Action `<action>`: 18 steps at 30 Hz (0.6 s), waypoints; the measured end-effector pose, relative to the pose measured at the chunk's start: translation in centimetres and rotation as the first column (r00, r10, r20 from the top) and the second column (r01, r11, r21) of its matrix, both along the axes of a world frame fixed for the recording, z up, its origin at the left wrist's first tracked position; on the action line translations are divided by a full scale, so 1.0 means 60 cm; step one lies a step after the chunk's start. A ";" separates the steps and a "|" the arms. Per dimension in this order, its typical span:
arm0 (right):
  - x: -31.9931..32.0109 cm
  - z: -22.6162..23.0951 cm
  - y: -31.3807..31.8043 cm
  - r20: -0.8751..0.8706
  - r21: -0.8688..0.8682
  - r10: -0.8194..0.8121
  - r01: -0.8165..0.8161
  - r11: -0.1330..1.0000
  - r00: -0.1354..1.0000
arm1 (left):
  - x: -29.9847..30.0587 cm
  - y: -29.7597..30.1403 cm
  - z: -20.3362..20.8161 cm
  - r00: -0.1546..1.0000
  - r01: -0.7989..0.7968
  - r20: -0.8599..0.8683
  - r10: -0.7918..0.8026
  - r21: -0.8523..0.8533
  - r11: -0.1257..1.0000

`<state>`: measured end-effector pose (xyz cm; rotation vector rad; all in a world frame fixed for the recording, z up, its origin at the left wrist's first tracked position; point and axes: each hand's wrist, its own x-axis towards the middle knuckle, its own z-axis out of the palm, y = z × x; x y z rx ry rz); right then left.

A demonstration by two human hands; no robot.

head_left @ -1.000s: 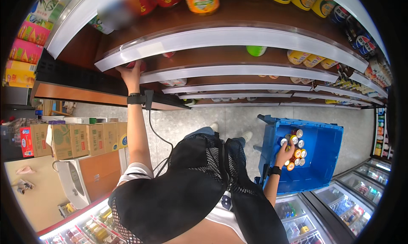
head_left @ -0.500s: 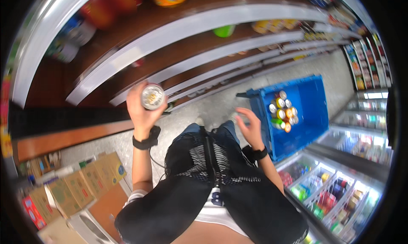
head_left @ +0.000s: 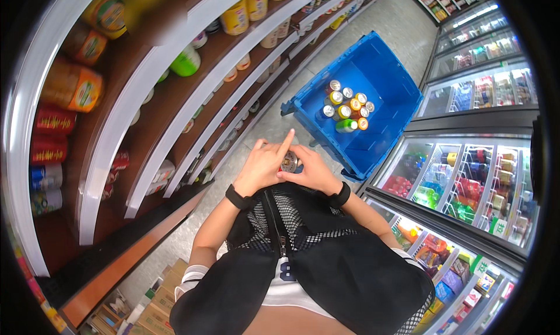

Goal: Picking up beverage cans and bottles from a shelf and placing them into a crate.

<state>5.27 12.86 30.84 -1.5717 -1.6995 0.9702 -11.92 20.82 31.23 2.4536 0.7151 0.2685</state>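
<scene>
In front of my waist, a drink can (head_left: 289, 161) with some red on it is held between both hands, its round end facing up. My left hand (head_left: 261, 164) is closed against the can's left side, with one finger stretched out past it. On the other side my right hand (head_left: 315, 170) curves round the can, its thumb and fingers touching it. Most of the can's side is hidden by my hands. Just beyond, a blue plastic crate (head_left: 388, 63) stands on the floor, with several upright cans (head_left: 344, 111) grouped inside it.
Store shelves (head_left: 192, 96) with white edges run along my left, holding cans, jars and tubs. Glass-door coolers (head_left: 461, 160) full of bottles line the right. Cardboard boxes (head_left: 154, 317) sit at the lower left, below the shelf end. Grey floor (head_left: 256, 116) lies between shelves and crate.
My left hand has brought the can from beside the shelves to in front of my body. My right hand has moved in and taken hold of it too. The view has turned.
</scene>
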 end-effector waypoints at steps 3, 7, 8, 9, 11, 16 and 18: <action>0.026 -0.006 -0.010 0.012 0.045 -0.086 0.086 0.995 0.996 | 0.032 0.007 -0.007 0.995 0.096 0.001 -0.096 -0.022 0.995; 0.045 -0.015 -0.013 0.038 -0.007 -0.223 0.224 0.975 0.974 | 0.048 0.013 -0.020 0.992 0.092 0.086 -0.092 0.004 0.996; 0.059 -0.025 -0.012 0.027 -0.018 -0.282 0.282 0.959 0.959 | 0.052 0.017 -0.019 0.986 0.068 0.148 -0.075 0.046 0.997; 0.072 -0.035 -0.009 0.015 -0.030 -0.335 0.336 0.942 0.942 | 0.052 0.021 -0.018 0.987 0.066 0.144 -0.072 0.041 0.997; 0.105 -0.060 -0.003 0.068 -0.030 -0.414 0.417 0.908 0.908 | 0.043 0.030 -0.018 0.992 -0.020 0.122 0.012 0.069 0.997; 0.178 -0.136 0.030 0.229 -0.002 -0.402 0.413 0.911 0.887 | -0.019 0.018 -0.018 0.968 -0.233 -0.085 0.237 0.052 0.971; 0.187 -0.167 0.054 0.263 -0.028 -0.384 0.404 0.914 0.885 | -0.048 0.000 -0.012 0.947 -0.293 -0.128 0.296 0.041 0.955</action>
